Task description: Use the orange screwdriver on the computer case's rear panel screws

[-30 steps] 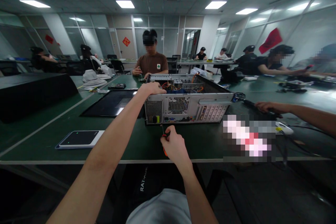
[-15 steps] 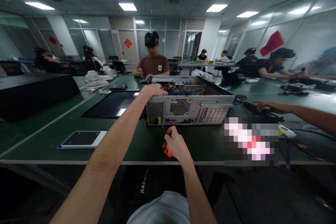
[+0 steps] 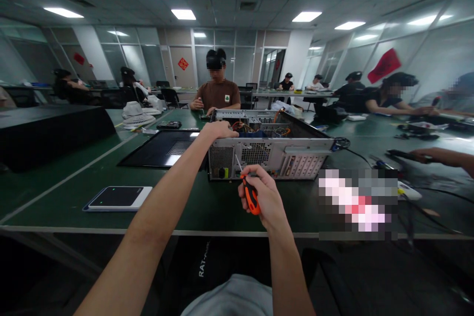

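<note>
In the head view an open computer case lies on its side on the green table, its rear panel facing me. My left hand grips the top edge of that panel near its left corner; the fingertips reach inside and are partly hidden. In my right hand is an orange and black screwdriver. Its shaft slants up and left in front of the rear panel, near the power supply grille; whether the tip touches the panel I cannot tell. Wires show inside the case.
A black side panel lies left of the case, with a white and black device nearer me. A large black box stands far left. At right are a power strip, cables and a co-worker's hand. Another person works opposite.
My right hand has lifted the screwdriver up and slightly right from the panel's lower edge. My left hand stays on the case. The co-worker's hand at right has shifted and now holds a dark tool.
</note>
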